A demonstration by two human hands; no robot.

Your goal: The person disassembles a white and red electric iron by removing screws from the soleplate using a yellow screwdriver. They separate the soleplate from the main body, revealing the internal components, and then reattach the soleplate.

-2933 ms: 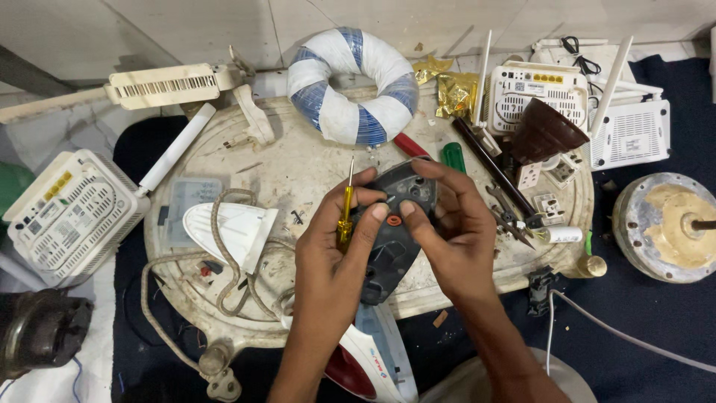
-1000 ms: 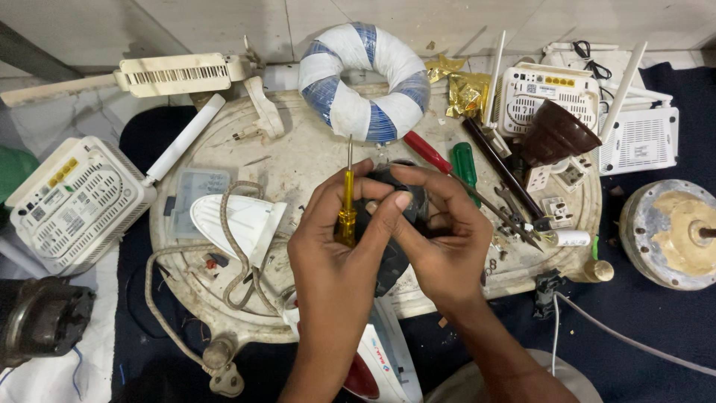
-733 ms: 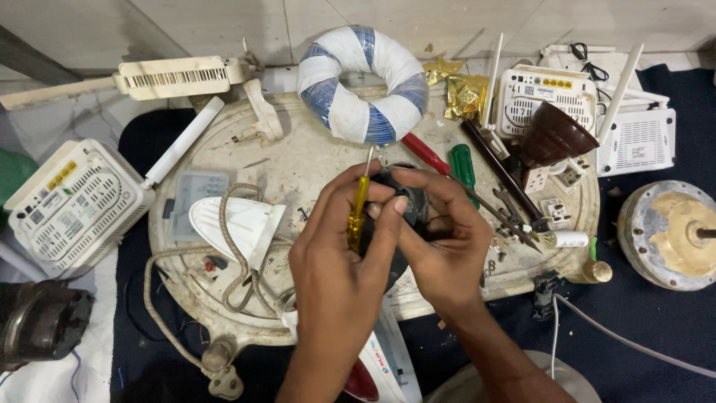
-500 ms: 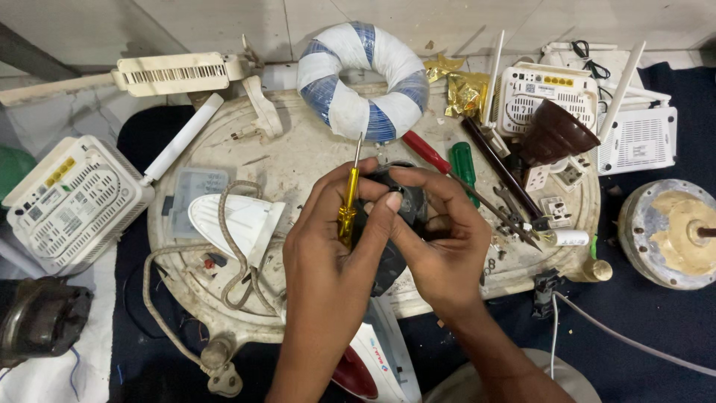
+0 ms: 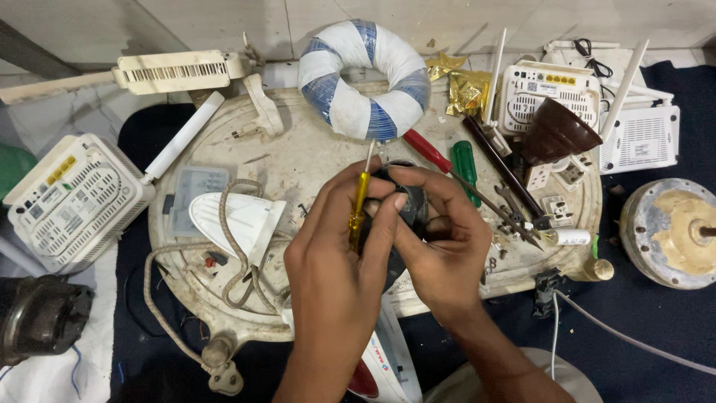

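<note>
My left hand [image 5: 339,239] grips a small screwdriver with a yellow handle [image 5: 359,200], its metal shaft pointing up and away. My right hand [image 5: 440,239] wraps around a black plastic part [image 5: 412,213], held just above a round, dirty white worktop [image 5: 298,160]. The two hands touch over the black part, and most of it is hidden by my fingers. Below my wrists lies a white and red clothes iron body [image 5: 384,362].
A blue-and-white wound ring [image 5: 363,78] sits at the back. Red [image 5: 426,151] and green [image 5: 466,166] screwdrivers and pliers [image 5: 514,205] lie to the right. A white iron cover with braided cord [image 5: 235,220] lies left. White routers [image 5: 71,201] [image 5: 548,86] and a motor part [image 5: 675,231] surround the worktop.
The hands stay together over the black part. The yellow screwdriver has tilted slightly from side to side in my left hand; nothing was put down or picked up.
</note>
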